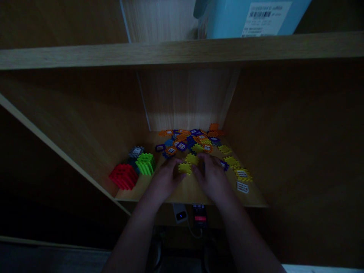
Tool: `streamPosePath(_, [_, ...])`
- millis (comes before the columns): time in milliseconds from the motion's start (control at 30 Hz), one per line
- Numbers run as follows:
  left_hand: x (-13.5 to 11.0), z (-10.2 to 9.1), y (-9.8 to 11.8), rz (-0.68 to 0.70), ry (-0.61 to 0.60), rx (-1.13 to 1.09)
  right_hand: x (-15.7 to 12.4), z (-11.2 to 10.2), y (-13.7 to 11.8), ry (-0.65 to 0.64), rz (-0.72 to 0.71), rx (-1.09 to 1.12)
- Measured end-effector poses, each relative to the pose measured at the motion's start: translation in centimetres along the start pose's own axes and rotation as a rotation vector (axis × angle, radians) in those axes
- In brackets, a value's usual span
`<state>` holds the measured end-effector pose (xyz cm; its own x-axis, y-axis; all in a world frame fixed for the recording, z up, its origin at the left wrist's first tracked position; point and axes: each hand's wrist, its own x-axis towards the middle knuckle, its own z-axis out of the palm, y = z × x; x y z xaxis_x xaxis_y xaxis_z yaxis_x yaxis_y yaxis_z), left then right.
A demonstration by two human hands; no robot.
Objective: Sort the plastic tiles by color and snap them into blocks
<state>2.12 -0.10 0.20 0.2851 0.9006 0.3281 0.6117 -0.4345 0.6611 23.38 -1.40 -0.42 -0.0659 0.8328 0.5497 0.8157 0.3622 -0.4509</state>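
Over the lower shelf board my left hand (169, 175) pinches a yellow toothed building tile (184, 168) between thumb and fingers. My right hand (209, 172) grips a second yellow tile (192, 159), just behind and to the right of the first. The two tiles touch or overlap at their edges; whether they interlock I cannot tell. Behind the hands lies a loose spread of orange, purple, blue and yellow tiles (181, 146). Left of my left hand stand a green stack of tiles (145, 163) and a red stack (123, 176).
More yellow tiles (242, 174) and a white window-grid piece (242, 187) lie on the right. A dark tile stack (137, 152) is at the left wall. Below the shelf edge are a phone (200, 215) and a white device (180, 213). A blue box (227, 19) stands above.
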Motion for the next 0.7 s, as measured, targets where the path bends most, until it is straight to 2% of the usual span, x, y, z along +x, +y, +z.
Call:
streamPosePath(200, [-0.6,-0.2,0.0,-0.004,0.049,0.008,-0.1,-0.2,-0.2,-0.152,-0.114,0.116])
streamPosePath(400, [-1.1,-0.7,-0.2,-0.001,0.044,-0.004,0.0,-0.5,-0.4,-0.196,-0.142,0.147])
streamPosePath(700, [-0.5,-0.8,-0.2,-0.024,0.039,-0.037,0.0,-0.5,-0.4,-0.224,-0.144,0.121])
